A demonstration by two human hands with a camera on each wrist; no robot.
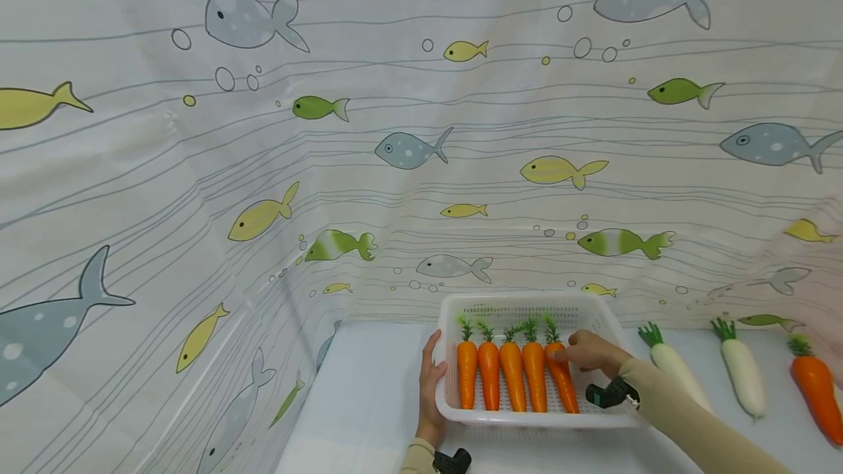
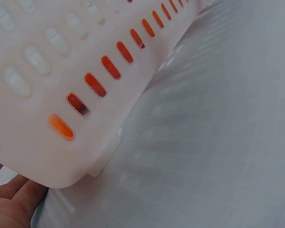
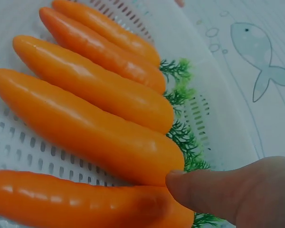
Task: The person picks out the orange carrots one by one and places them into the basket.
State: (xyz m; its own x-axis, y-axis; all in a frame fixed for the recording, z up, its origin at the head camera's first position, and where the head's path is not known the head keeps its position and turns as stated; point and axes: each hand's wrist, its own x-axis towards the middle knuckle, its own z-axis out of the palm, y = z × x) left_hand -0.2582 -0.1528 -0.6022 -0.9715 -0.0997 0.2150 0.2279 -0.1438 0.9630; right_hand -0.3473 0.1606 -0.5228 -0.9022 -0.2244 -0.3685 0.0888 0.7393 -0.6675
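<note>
A white perforated plastic basket [image 1: 536, 419] stands on the white table with several orange carrots [image 1: 512, 375] in a row inside, green tops toward the far side. My right hand [image 1: 593, 352] pinches the rightmost carrot [image 1: 563, 382] near its leafy end. In the right wrist view the thumb [image 3: 218, 187] lies on the upper end of this carrot [image 3: 76, 202], beside its neighbour; the other fingers are hidden. At the basket's left side, my left hand [image 1: 431, 395] holds the edge. The left wrist view shows its fingers [image 2: 26, 192] against the basket's corner [image 2: 57, 173], partly hidden.
Right of the basket lie two white radishes [image 1: 678, 371] [image 1: 743, 375] with green tops, one partly behind my right forearm. Another carrot [image 1: 817, 393] is at the far right. A fish-patterned sheet [image 1: 395, 189] hangs behind and left of the table [image 1: 369, 386].
</note>
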